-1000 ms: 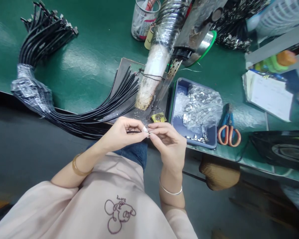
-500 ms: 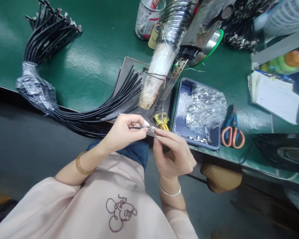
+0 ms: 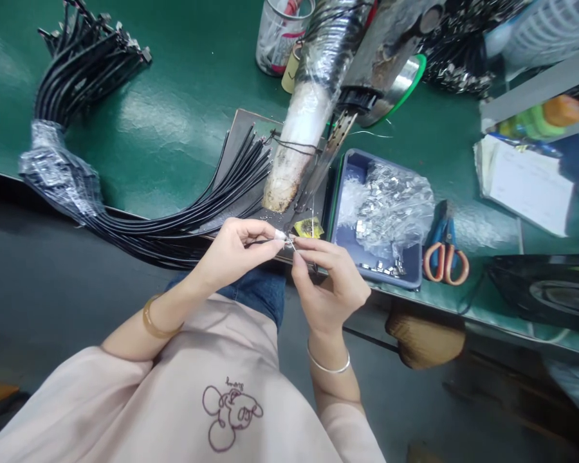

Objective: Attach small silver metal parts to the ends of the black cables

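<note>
My left hand (image 3: pixel 234 247) pinches the end of a thin black cable (image 3: pixel 258 242) at the table's near edge. My right hand (image 3: pixel 325 276) meets it fingertip to fingertip, closed on a small metal connector (image 3: pixel 290 243) at the cable's tip. A large bundle of black cables (image 3: pixel 174 218) wrapped in clear plastic curves from the far left down to the hands. Just beyond the fingers stands a wrapped soldering fixture (image 3: pixel 302 132) on a dark metal plate (image 3: pixel 244 128), with a yellow sponge (image 3: pixel 307 227) beside it.
A blue tray (image 3: pixel 352 247) holds a plastic bag of small metal shells. Orange-handled scissors (image 3: pixel 441 254) lie to its right. A clear cup (image 3: pixel 280 35), a green-rimmed solder reel (image 3: pixel 405 77), papers (image 3: pixel 525 183) and a black fan (image 3: pixel 545 289) fill the green table.
The right hand has turned from fingers above the connector to palm-up beneath it, still at the cable tip. The left hand has held its pinch almost in place.
</note>
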`<state>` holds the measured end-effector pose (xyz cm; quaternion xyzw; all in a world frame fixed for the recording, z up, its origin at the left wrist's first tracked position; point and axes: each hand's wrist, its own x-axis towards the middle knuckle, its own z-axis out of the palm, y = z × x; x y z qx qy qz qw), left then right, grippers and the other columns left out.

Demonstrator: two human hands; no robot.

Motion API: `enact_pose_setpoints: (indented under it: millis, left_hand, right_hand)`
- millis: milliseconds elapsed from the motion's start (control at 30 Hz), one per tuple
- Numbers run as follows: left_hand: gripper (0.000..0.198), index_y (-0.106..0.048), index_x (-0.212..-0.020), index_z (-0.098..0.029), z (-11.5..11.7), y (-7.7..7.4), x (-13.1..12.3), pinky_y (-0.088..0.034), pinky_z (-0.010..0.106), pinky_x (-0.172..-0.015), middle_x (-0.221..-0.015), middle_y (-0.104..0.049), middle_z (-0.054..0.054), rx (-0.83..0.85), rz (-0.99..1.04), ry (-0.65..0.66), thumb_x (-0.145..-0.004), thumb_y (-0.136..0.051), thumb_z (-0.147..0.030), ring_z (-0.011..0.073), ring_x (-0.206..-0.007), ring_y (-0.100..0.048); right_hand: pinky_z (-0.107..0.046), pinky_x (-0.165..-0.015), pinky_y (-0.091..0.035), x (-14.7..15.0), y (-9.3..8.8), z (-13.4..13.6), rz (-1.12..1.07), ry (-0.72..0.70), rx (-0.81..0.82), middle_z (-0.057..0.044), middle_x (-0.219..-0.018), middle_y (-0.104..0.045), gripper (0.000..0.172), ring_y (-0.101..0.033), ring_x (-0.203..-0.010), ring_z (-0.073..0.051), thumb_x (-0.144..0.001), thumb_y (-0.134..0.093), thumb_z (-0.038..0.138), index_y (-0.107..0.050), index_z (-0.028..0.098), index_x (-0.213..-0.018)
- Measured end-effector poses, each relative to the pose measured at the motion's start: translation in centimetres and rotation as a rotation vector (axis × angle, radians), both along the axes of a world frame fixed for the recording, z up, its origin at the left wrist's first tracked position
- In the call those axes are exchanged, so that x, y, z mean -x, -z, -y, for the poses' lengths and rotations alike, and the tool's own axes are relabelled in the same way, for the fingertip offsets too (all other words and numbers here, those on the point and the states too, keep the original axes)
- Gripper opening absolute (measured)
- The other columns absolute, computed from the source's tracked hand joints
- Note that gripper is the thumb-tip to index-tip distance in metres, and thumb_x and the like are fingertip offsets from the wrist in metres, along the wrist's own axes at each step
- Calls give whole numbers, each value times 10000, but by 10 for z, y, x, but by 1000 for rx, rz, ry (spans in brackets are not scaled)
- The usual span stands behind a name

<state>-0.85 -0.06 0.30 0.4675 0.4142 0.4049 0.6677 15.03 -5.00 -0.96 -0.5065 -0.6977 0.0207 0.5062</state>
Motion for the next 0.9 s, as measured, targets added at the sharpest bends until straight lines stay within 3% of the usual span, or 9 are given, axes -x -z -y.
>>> enact_pose_setpoints:
  millis: [333,900]
  left_hand:
    - [58,-734,-646,-127,-6,-3,-5,-497,215,-600,-656,-696,16,32,19,-40,-641,-735,-185,109,-612,-588]
    - [57,-728,-637,-121,-11,-11,-9,-460,177,-527,-576,-663,-18,65,23,-91,-604,-722,-167,71,-526,-541]
  right_hand:
    - [-280,-768,-632,-4,3,-7,109,-20,-55,-22,-951,-797,223,-773,-851,-160,-839,-693,28,-643,239,-892]
    - [-308,-797,-624,-2,-7,-14,58,-40,-4,-21,-958,-783,190,-758,-882,-163,-851,-697,51,-647,231,-883]
